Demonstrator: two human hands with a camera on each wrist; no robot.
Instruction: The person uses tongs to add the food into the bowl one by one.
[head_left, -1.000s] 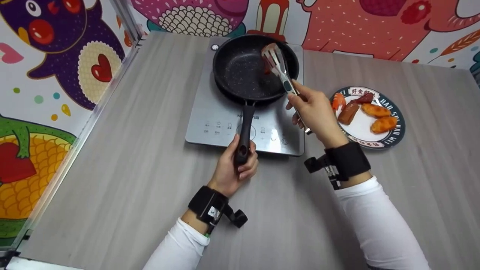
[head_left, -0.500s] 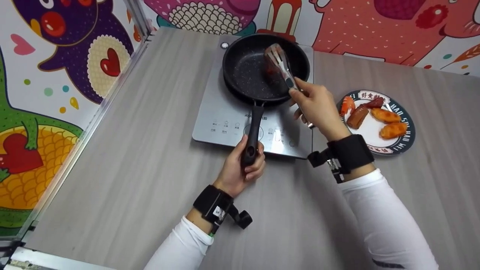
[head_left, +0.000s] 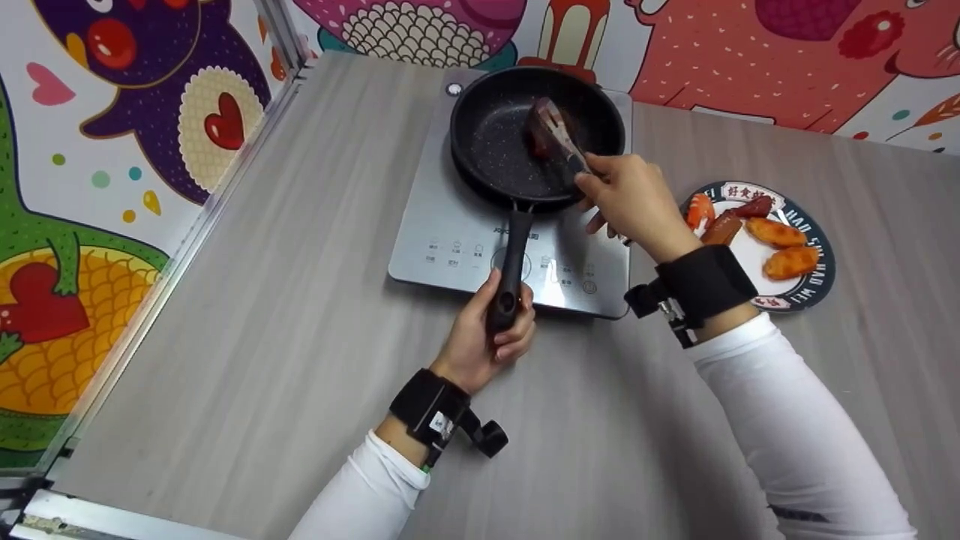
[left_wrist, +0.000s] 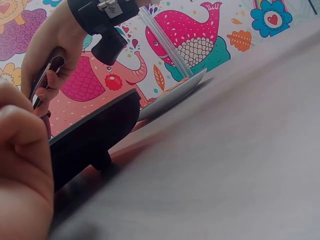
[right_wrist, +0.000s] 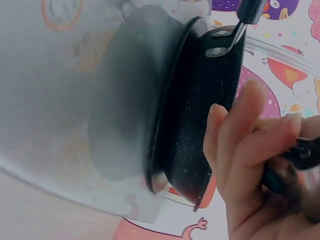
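A black speckled frying pan (head_left: 491,142) sits on the silver induction cooktop (head_left: 427,225). My left hand (head_left: 480,337) grips the pan's black handle (head_left: 513,255) near its end. Above the pan's right side, my right hand (head_left: 634,199) holds metal tongs (head_left: 559,131), their slotted head low inside the pan. A dark red piece of food (head_left: 538,139) shows at the tongs' head, partly covered by it. In the right wrist view, fingers (right_wrist: 250,145) of the right hand curl around the tongs beside the pan wall.
To the right, a round plate (head_left: 750,262) with a dark patterned rim bears several food pieces, such as two orange-brown ones (head_left: 791,262), a brown sausage-like piece (head_left: 722,229) and a shrimp-like piece (head_left: 700,211). Cartoon-printed walls (head_left: 720,60) stand behind and at the left.
The tongs' head has moved lower into the pan, and the dark red food shows more under it. The left hand stays on the handle. The head view has shifted slightly.
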